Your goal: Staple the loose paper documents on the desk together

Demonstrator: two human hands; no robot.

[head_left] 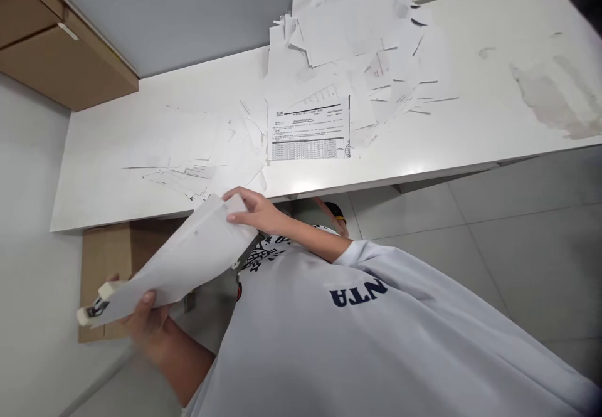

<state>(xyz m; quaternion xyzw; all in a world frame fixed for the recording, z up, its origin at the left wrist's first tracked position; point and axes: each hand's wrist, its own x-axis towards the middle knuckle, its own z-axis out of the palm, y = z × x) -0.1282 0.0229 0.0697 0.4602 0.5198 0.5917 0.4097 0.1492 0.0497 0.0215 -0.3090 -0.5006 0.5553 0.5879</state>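
**Holding a sheaf of paper (188, 260) and a stapler (96, 303) just off the front edge of the desk (108, 182)**

At the far left, a wooden cupboard (59, 59) hangs above the back of the desk, and a cardboard box (106, 266) stands on the floor below its front edge. The stapler sits at the left corner of the sheaf, in front of the desk and over the box. The left hand (145, 323) is closed around the lower edge of the sheaf, thumb on top and fingers behind it, close beside the stapler. Whether it also grips the stapler, I can't tell.

The sheaf slants up and to the right, held tilted in the air and not touching the desk. The right hand (251, 210) pinches its upper corner, just in front of the desk's edge.

On the desk, scraps of paper (183, 172) lie near the front edge, and a printed sheet (308, 131) with a table lies to their right. Behind that sheet a pile of loose papers (348, 34) spreads toward the wall. Further right, grey stains (550, 97) mark the desktop. Below the front edge, a grey sweatshirt (357, 342) fills the lower right, with floor tiles (517, 266) beyond it.
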